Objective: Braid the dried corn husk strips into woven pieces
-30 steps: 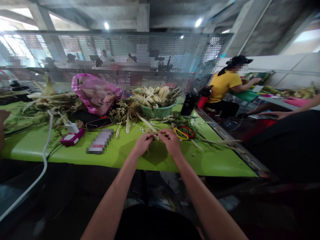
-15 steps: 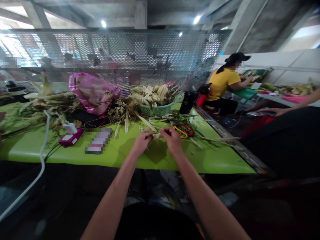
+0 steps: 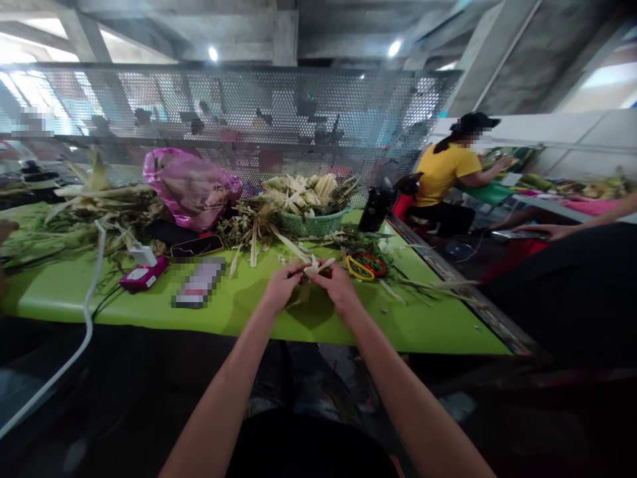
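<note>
A small piece of pale dried husk is pinched between my two hands above the front of the green table. My left hand grips it from the left, fingers closed. On its other side my right hand is closed on it too, and a strip sticks out past the right fingers. Thin husk ends hang below the hands. Scissors with yellow and red handles lie just right of my right hand. Beyond the hands stands a green basket heaped with cut pale husk pieces.
Left are a pink plastic bag, a phone, a purple power socket with a white cable, and piled husks. A black bottle stands right of the basket. Another person's hand holds a device at the right.
My right hand has come lower and nearer the left, and its fingers have turned around the husk. A pale strip now shows above the fingers. The view has shifted slightly.
</note>
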A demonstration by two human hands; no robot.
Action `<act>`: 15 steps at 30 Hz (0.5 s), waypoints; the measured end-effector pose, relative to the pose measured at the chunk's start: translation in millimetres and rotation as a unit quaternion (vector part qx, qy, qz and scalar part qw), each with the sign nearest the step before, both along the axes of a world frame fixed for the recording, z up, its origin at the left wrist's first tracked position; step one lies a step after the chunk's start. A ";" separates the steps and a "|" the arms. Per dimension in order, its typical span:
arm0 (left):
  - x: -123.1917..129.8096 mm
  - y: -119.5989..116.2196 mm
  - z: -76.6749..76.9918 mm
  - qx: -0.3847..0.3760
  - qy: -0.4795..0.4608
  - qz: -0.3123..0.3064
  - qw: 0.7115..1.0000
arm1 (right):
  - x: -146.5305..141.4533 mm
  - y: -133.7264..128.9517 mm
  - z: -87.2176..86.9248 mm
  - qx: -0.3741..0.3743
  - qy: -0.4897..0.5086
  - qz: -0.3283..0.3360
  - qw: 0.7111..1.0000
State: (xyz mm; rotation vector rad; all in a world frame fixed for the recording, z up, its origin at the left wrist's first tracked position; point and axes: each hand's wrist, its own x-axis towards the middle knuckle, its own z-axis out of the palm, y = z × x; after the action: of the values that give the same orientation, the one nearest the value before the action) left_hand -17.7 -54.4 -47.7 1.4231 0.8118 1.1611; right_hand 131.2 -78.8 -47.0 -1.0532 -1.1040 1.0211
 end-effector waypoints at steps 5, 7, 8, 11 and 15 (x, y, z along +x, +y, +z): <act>0.3 -4.7 2.3 0.027 0.036 -0.024 0.999 | 0.1 -2.4 1.4 0.014 -0.009 -0.028 0.999; 0.5 -6.1 2.4 0.039 0.046 -0.042 0.997 | 1.1 -3.3 2.8 0.020 -0.012 -0.040 0.999; 0.7 -6.8 2.3 0.041 0.047 -0.051 0.997 | 1.5 -3.7 3.4 0.023 -0.013 -0.045 0.999; 1.9 -8.2 1.0 0.017 0.051 -0.061 0.997 | 2.3 -4.1 4.7 0.032 -0.016 -0.057 0.998; 2.7 -9.1 -0.6 0.020 0.086 -0.057 0.994 | 3.2 -4.7 6.3 0.040 -0.024 -0.064 0.997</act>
State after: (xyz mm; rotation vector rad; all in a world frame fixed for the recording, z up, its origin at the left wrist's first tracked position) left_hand -15.0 -63.5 -48.2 1.5982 0.8188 0.9821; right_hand 134.4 -83.5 -40.6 -1.0739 -1.0926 0.8477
